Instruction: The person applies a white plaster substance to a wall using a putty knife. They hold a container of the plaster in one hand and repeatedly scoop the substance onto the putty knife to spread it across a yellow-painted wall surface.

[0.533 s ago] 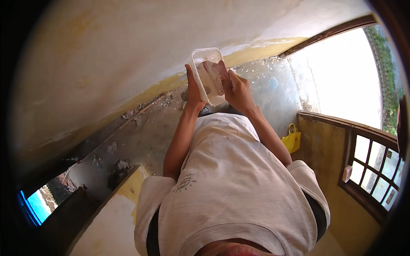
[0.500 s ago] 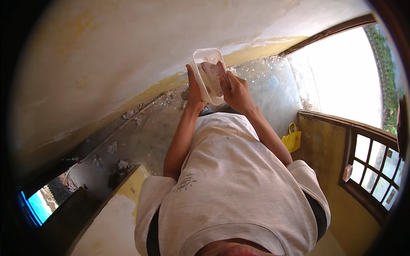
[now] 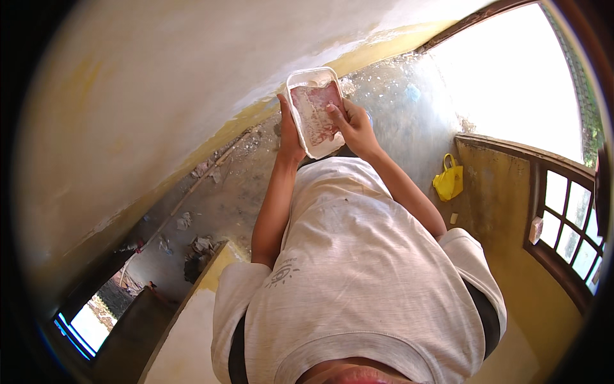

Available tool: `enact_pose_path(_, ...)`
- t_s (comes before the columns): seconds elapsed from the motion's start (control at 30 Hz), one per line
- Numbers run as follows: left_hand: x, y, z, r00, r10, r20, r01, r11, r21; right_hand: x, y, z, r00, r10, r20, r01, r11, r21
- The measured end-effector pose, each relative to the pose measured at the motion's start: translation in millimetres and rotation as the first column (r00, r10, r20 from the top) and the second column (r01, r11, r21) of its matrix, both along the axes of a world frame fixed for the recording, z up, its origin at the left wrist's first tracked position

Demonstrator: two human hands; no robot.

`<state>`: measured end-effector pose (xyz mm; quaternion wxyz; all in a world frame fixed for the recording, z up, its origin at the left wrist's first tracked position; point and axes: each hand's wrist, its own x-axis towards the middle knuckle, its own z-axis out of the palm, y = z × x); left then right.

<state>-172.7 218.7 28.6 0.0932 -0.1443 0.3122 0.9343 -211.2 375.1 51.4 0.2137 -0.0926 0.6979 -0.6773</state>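
Observation:
My left hand (image 3: 290, 133) is closed round the left side of a white rectangular plastic tub (image 3: 326, 151), held up in front of my body. My right hand (image 3: 359, 133) grips a flat reddish-pink plate (image 3: 327, 97) over the tub, its thumb pressed on the upper face. White paste is smeared across the plate, and more whitish residue coats the tub's inside. The plate lies broad side up and covers much of the tub's opening. Most of my right fingers are hidden behind the plate and the tub's right side.
A pale plastered wall (image 3: 173, 83) rises close on the left, with a long thin pole (image 3: 192, 190) and debris along its foot. A yellow bag (image 3: 449, 182) stands right, by a low wall and a paned window (image 3: 568, 221). Beyond is a bright doorway (image 3: 511, 77).
The plate has turned from tilted inside the tub to lying flatter, its paste-smeared face now in view. My view has shifted slightly; both hands keep their holds.

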Motion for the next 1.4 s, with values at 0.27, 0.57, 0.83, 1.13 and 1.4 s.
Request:
enact_pose_path(0.27, -29.2, 36.5, -17.3, 0.993, -0.114, -0.013, 0.114, 0.991, 0.071, -10.4, 48.8, -14.3, 0.963, -0.094, 0.251, 0.133, 0.98, -0.147)
enact_pose_path(0.57, -71.5, 86.6, 2.9, 0.99, -0.129, -0.066, 0.129, 0.992, 0.009, -55.7, 112.6, -14.3, 0.86, -0.104, 0.5, 0.347, 0.838, -0.422)
enact_pose_path(0.83, -100.4, 106.6, 6.1, 0.893, -0.12, -0.434, -0.083, 0.904, -0.421, -94.6, 131.6, 49.1, 0.866, -0.222, 0.448, 0.422, 0.806, -0.415)
enact_pose_path(1.13, -138.2, 138.7, 23.3, 0.937, 0.082, -0.341, -0.188, 0.938, -0.29, -125.9, 150.5, 87.0, 0.817, -0.571, -0.08, 0.532, 0.8, -0.278)
enact_pose_path(1.4, -156.1, 157.1, 47.6, 0.986, 0.084, -0.146, -0.059, 0.984, 0.166, -123.4, 154.9, 60.5, 0.823, -0.087, -0.562, 0.25, 0.943, 0.22)
